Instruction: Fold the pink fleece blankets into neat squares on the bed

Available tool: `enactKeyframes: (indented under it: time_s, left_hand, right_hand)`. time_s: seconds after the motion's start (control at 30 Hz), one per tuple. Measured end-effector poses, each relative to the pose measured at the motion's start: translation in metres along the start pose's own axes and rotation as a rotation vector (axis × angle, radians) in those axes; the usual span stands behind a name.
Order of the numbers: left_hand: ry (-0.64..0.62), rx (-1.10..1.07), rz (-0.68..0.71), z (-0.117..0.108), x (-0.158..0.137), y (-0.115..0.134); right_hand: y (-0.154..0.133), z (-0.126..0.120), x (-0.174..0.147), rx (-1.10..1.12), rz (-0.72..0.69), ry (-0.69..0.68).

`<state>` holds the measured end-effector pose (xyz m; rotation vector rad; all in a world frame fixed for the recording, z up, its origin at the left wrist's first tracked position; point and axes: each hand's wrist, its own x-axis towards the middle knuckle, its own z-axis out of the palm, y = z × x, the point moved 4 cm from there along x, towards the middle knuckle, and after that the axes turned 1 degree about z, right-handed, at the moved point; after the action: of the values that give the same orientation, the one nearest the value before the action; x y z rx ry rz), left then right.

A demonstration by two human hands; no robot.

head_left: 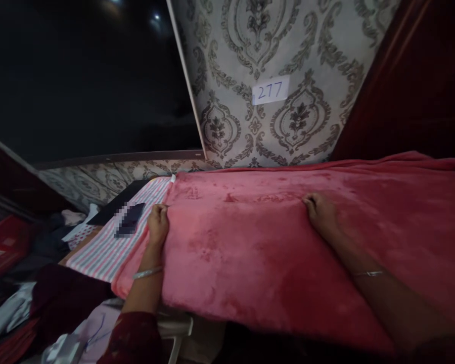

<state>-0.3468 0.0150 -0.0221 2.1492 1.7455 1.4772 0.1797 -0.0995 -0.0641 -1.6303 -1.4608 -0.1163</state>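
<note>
A plush pinkish-red blanket (235, 253) is spread over a raised surface and hangs down at the front. At its left edge, my left hand (158, 220) pinches the fabric. My right hand (320, 212) grips the same blanket farther right, its fingers closed on a raised fold. Between the two hands the cloth runs nearly straight across, with a few rumpled, darker patches. A bracelet circles each wrist. To the left of my left hand lies a striped cloth (102, 253) in pink, white and grey, with a dark phone-like object (132, 218) on it.
A large dark television screen (91, 76) stands behind on the left. Patterned wallpaper carries a paper label (270, 90) reading 277. Dark red wood (413, 86) rises at right. Piled clothes (60, 293) and a red box (7, 247) lie at left; a white plastic chair (176, 326) is below.
</note>
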Motion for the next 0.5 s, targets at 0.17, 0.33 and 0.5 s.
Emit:
enactKeyframes:
  time_s: [0.17,0.33,0.5]
  left_hand:
    - [0.02,0.111,-0.043,-0.001,0.005,0.003]
    - [0.019,0.202,-0.058,-0.001,0.009,0.005]
    - [0.069,0.202,-0.066,-0.005,0.009,0.009]
  right_hand:
    - [0.004,0.005,-0.001,0.051,-0.016,-0.075]
    - [0.009,0.011,-0.006,0.056,-0.032,-0.127]
    - [0.005,0.013,-0.014,0.051,-0.212,-0.208]
